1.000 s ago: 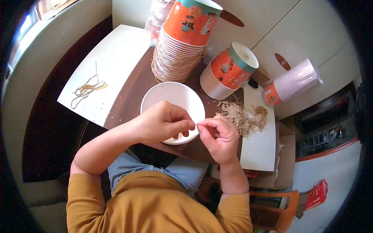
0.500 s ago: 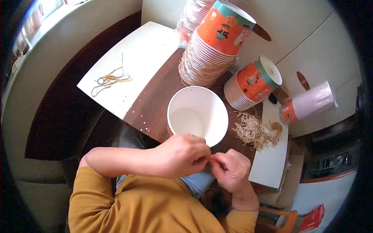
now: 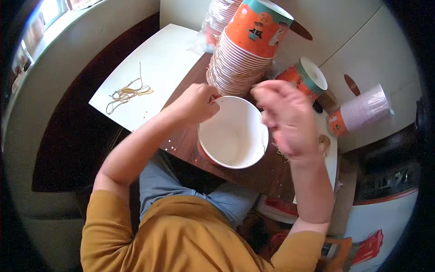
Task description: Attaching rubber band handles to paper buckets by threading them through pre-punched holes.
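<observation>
A large white-lined paper bucket [image 3: 247, 124] with an orange outside stands on the dark brown table section in front of me, its mouth tilted toward me. My left hand [image 3: 199, 103] is closed at the bucket's far left rim, fingers pinched together; whatever they hold is too small to make out. Over the right side of the bucket my right hand [image 3: 290, 119] is raised, blurred, with its fingers curled in; anything in them cannot be made out. The pile of beige cords [image 3: 282, 153] at the right is mostly hidden behind my right hand and forearm.
A tall stack of orange and green buckets [image 3: 258, 34] stands behind, with a shorter stack [image 3: 312, 77] and a wrapped stack [image 3: 362, 111] to the right. Loose cords [image 3: 129, 94] lie on the white table leaf [image 3: 167, 50]. Small dots [image 3: 169, 145] speckle the table's near edge.
My hands were together in front of the bucket's near rim. They have moved apart and up, the left to the far left rim, the right above the right side.
</observation>
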Motion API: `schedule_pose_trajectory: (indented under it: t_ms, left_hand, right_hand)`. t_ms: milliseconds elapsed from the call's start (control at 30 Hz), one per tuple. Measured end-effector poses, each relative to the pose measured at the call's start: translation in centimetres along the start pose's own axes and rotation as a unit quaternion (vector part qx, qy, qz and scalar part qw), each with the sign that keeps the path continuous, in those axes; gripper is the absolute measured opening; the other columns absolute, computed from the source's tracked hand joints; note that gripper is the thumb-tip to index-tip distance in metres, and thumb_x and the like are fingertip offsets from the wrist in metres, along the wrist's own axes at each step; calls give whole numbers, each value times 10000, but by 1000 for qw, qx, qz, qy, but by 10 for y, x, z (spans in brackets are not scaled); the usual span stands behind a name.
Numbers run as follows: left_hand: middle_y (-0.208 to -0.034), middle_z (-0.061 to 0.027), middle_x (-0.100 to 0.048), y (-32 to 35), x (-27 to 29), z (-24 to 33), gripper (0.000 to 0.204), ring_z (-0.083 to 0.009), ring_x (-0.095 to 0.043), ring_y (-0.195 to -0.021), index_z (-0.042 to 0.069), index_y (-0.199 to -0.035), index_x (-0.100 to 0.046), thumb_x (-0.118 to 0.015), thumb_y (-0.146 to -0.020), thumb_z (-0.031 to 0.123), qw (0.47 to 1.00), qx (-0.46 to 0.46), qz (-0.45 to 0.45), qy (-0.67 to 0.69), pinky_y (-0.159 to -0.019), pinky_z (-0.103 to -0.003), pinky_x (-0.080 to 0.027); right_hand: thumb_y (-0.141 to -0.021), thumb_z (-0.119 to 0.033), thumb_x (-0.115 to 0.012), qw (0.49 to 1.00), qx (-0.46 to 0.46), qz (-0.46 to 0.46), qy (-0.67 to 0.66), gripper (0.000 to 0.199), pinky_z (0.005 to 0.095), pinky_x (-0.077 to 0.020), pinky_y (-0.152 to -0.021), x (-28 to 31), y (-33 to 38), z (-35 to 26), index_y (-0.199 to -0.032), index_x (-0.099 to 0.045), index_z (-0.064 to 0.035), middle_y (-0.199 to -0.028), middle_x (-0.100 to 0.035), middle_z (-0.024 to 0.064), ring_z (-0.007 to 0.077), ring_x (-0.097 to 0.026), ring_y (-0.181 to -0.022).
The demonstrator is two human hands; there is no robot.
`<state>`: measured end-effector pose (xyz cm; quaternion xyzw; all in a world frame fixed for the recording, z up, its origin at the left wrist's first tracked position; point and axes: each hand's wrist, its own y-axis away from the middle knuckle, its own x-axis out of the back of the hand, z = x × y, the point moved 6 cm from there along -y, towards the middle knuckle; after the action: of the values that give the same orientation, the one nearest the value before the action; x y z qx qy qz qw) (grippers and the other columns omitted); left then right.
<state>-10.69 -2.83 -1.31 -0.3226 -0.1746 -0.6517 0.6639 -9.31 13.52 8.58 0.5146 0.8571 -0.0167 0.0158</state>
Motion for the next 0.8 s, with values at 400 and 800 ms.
schedule_pose_trajectory:
  t_ms: [400,800]
  left_hand:
    - [-776,-71,-638,52,-14,5,290,-91,-590,-658,-44,-1090,-611,-499,-940,177,969,108,-21,221,-587,-256,-498]
    - [-813,-133,-683,44,-22,1,224,-116,-627,-693,-62,-1028,-632,-580,-858,75,970,81,-35,227,-638,-271,-508]
  right_hand:
    - [-860,-95,-638,979,-138,1,152,81,196,-435,-622,20,-6,129,-826,-653,-23,-760,-620,-26,33,-528,-677]
    - [-830,-98,-625,981,-104,22,160,127,259,-462,-562,14,-10,127,-775,-662,10,-678,-636,26,71,-551,-608]
